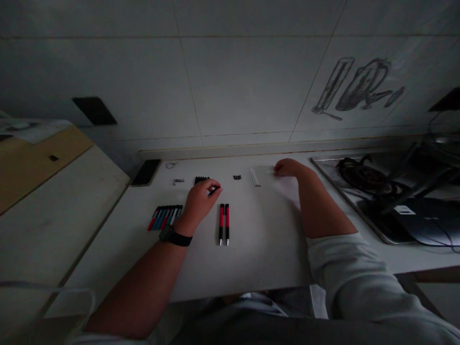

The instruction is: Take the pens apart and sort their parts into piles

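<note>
Pinched in the fingertips of my left hand (203, 199) is a small black pen barrel part (214, 191), held tilted above the table. My right hand (287, 167) is closed at the far right of the layout, and a faint thin white stick (269, 172) pokes out left from its fingertips. Just left of that hand lie white pen refills (255, 177). Two assembled red-and-black pens (222, 220) lie side by side below my left hand. Behind it sits a row of black pen parts (201, 179), partly covered. Small black pieces (237, 177) lie between the hands.
Coloured pen barrels (163, 217) line up at the left, with small springs (178, 181) behind them. A phone (146, 172) and a thin ring (171, 165) are near the wall. A stove (354, 203) borders the white table (266, 249) on the right.
</note>
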A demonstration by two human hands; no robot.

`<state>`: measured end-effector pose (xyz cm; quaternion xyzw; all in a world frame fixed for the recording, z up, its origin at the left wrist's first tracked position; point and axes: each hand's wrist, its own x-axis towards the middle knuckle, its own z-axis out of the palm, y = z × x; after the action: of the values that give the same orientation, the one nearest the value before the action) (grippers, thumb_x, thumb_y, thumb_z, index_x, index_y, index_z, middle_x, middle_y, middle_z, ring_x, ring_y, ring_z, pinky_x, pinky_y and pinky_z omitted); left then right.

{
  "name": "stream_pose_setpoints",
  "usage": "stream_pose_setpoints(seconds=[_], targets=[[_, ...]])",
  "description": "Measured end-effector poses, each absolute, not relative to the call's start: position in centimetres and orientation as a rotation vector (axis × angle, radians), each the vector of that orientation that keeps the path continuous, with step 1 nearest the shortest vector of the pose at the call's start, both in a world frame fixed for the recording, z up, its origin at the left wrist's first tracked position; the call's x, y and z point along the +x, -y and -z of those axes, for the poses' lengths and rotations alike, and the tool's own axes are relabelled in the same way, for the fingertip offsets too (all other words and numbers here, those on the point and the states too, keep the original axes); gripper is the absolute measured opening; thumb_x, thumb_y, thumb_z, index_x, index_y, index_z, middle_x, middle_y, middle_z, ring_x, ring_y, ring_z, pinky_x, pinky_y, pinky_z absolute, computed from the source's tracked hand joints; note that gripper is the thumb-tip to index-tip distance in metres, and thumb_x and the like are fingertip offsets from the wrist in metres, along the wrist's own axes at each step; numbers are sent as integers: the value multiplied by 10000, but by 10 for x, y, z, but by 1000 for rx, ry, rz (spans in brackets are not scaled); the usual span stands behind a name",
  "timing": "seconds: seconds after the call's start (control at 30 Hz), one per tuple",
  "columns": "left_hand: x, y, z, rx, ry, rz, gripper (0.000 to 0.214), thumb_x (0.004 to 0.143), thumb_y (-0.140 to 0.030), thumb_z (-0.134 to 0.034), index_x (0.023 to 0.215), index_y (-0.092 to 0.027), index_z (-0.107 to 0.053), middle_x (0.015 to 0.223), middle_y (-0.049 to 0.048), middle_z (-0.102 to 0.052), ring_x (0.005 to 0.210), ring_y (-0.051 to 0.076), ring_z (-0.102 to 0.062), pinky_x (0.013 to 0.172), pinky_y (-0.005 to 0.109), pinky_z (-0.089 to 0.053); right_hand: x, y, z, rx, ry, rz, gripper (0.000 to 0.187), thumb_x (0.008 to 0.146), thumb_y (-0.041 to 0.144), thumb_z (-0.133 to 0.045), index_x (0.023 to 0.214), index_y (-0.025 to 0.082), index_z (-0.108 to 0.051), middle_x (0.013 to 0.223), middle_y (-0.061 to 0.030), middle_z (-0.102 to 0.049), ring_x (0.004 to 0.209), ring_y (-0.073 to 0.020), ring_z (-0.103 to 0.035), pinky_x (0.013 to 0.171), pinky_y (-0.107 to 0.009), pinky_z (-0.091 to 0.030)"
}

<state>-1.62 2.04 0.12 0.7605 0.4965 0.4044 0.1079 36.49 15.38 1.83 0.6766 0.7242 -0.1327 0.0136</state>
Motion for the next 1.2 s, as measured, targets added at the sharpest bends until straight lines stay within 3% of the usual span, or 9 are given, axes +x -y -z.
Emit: stream_pose_setpoints(seconds=[0.2, 0.33, 0.5, 0.7, 0.8, 0.97, 1.1, 1.2], targets=[[-16, -21, 0, 2232, -1421, -1217, 48, 910, -213, -709, 955, -220, -693, 947, 16, -739, 855, 174, -669, 825, 323, -530, 371, -150, -39, 2206, -2183, 366, 297, 771, 137, -724, 1050, 192, -809, 1013, -84, -793, 895, -224, -721, 786, -295, -531], [-16, -20, -1, 2256, -1379, -1225, 53, 908, -200, -712, 950, -214, -682, 969, 21, -719, 836, 162, -652, 817, 316, -530, 355, -143, -62, 2246, -2400, 191, 223, 848, 240, -705, 1051, 212, -794, 1064, -94, -777, 945, -241, -705, 836, -327, -524], [-15, -18, -4, 2277, -1392, -1207, 57, 904, -182, -711, 943, -210, -680, 949, 26, -694, 837, 166, -641, 830, 328, -532, 297, -130, -60, 1929, -2688, 288, 202, 880, 294, -688, 1046, 228, -783, 1036, -72, -779, 922, -224, -693, 839, -321, -505], [-14, -18, -7, 2312, -1388, -1183, 50, 907, -179, -713, 932, -208, -681, 935, 29, -696, 871, 179, -649, 841, 334, -529, 243, -116, -36, 1737, -2645, 303, 221, 866, 212, -691, 1069, 218, -778, 1070, -88, -773, 969, -236, -695, 828, -304, -476], [-14, -19, -6, 2293, -1395, -1185, 104, 885, -177, -747, 957, -210, -680, 929, 29, -706, 895, 189, -665, 841, 336, -537, 226, -104, -38, 1590, -2766, 472, 191, 912, 305, -657, 1029, 212, -775, 1022, -80, -770, 922, -223, -684, 793, -299, -454], [-13, -19, -4, 2248, -1427, -1203, 393, 837, -147, -799, 1187, -233, -644, 958, 29, -736, 899, 195, -704, 866, 346, -557, 199, -81, -43, 1355, -2851, 1141, 414, 944, 555, -570, 970, 180, -744, 889, -58, -736, 784, -173, -640, 706, -272, -447], [-12, -17, -7, 2366, -1407, -1180, 440, 839, -129, -793, 1230, -234, -622, 968, 33, -735, 926, 210, -698, 917, 379, -544, 191, -74, -34, 1338, -2813, 1438, 362, 887, 517, -616, 888, 170, -719, 810, -39, -695, 753, -162, -615, 704, -272, -457], [-13, -15, -8, 2430, -1362, -1215, 496, 834, -192, -819, 1273, -217, -589, 1118, 74, -710, 1009, 227, -671, 951, 396, -531, 197, -72, -27, 1482, -2828, 1548, 336, 865, 498, -613, 860, 173, -701, 783, -32, -673, 735, -158, -596, 691, -276, -455]])
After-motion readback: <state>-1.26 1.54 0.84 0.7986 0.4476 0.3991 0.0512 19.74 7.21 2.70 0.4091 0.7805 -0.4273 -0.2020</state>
